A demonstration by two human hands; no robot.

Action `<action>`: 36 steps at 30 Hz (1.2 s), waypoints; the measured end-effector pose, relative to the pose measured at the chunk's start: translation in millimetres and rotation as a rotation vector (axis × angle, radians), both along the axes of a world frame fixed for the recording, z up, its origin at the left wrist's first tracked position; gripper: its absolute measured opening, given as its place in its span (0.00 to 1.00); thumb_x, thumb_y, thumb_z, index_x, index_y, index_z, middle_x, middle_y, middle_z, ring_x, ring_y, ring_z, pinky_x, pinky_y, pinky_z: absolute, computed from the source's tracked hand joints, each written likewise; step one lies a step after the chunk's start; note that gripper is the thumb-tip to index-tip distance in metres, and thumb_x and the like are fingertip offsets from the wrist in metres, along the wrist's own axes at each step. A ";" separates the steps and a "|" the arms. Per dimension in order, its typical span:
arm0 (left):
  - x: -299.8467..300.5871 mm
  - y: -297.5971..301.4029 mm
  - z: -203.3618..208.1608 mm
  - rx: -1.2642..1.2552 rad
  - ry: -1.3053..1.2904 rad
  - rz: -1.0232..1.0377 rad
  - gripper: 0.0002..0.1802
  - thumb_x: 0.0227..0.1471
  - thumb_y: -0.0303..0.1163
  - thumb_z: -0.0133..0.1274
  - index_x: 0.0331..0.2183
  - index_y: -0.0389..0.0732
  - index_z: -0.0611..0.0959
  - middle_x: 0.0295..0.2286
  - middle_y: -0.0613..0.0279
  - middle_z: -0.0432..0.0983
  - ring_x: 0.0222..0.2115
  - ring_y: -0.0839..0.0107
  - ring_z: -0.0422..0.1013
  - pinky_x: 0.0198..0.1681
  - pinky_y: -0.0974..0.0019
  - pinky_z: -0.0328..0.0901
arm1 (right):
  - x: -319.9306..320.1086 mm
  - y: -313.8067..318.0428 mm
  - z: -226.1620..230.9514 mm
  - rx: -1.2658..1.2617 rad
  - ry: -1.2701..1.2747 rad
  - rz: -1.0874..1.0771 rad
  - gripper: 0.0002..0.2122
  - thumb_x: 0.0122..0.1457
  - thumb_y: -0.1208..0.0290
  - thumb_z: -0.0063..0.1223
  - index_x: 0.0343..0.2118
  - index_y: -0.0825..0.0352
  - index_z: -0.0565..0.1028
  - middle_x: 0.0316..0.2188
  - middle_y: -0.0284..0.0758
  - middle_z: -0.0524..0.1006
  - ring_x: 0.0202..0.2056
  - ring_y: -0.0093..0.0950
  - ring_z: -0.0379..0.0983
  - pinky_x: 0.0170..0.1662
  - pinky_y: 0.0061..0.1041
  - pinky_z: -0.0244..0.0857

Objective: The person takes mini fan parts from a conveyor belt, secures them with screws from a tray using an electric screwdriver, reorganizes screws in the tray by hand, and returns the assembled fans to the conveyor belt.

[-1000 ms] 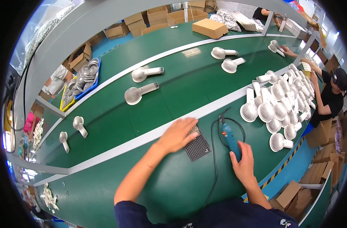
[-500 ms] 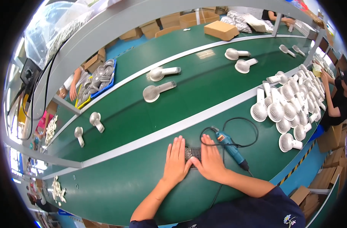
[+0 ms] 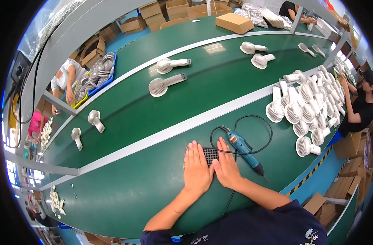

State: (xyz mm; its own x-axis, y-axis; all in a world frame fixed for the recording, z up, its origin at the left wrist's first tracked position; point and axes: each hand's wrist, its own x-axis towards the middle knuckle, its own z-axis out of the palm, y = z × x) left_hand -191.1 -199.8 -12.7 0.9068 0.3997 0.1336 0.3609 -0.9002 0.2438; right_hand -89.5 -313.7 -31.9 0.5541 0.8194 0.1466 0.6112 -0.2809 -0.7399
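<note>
A small black perforated tray (image 3: 211,154) with a grid of holes lies on the green bench under my hands. My left hand (image 3: 197,170) is flat over its left part, fingers stretched out and pointing away from me. Along its right edge rests my right hand (image 3: 227,166), also flat with fingers extended. The two thumbs nearly meet at the near side of the tray. Just right of my right hand lies a teal electric screwdriver (image 3: 243,148), its bit toward me. Its black cable (image 3: 272,132) loops around it and passes by my right fingers.
White handheld fans (image 3: 303,110) are heaped on the right. Several more fans (image 3: 158,87) lie on the green conveyor (image 3: 186,104) beyond a metal rail (image 3: 154,147). Small pale parts (image 3: 55,202) lie far left. Co-workers sit at the left (image 3: 68,79), right (image 3: 362,102) and far side.
My left hand has slid right onto the tray, covering the small shiny pieces visible there earlier. The whole view has shifted slightly, and the fans on the conveyor appear a little farther left.
</note>
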 end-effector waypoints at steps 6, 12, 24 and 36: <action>4.2 -22.8 -1.1 -0.212 -0.046 -0.052 0.36 0.65 0.36 0.42 0.64 0.19 0.57 0.66 0.28 0.48 0.69 0.38 0.45 0.72 0.45 0.42 | 1.5 -5.1 -1.5 0.108 0.123 0.047 0.32 0.73 0.56 0.31 0.68 0.81 0.51 0.71 0.58 0.47 0.72 0.53 0.42 0.73 0.46 0.36; -25.7 9.7 31.2 -0.379 -0.161 -0.092 0.38 0.62 0.33 0.50 0.66 0.27 0.56 0.67 0.37 0.51 0.69 0.42 0.46 0.72 0.46 0.42 | 19.1 -19.2 50.9 0.102 0.128 0.175 0.20 0.68 0.70 0.49 0.60 0.73 0.69 0.62 0.48 0.68 0.64 0.44 0.64 0.66 0.39 0.59; -57.7 58.0 8.2 -0.493 -0.211 -0.109 0.33 0.55 0.24 0.55 0.62 0.36 0.70 0.65 0.50 0.62 0.67 0.49 0.56 0.71 0.50 0.49 | 13.2 46.6 24.9 0.187 -0.249 0.654 0.11 0.58 0.72 0.60 0.43 0.67 0.78 0.46 0.36 0.75 0.53 0.37 0.70 0.59 0.37 0.65; -57.8 37.0 37.5 -0.372 -0.180 0.036 0.32 0.52 0.31 0.64 0.56 0.33 0.75 0.48 0.48 0.71 0.47 0.48 0.70 0.51 0.52 0.68 | 44.5 -22.9 42.4 0.021 -0.131 0.423 0.19 0.60 0.71 0.61 0.54 0.67 0.75 0.57 0.38 0.73 0.59 0.38 0.70 0.63 0.37 0.65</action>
State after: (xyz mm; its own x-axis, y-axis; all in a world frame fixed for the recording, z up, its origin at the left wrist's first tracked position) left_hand -248.9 -162.8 24.8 0.8669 0.4814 0.1295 0.3118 -0.7263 0.6126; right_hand -45.0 -336.6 10.5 0.1458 0.9662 0.2128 0.7582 0.0290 -0.6513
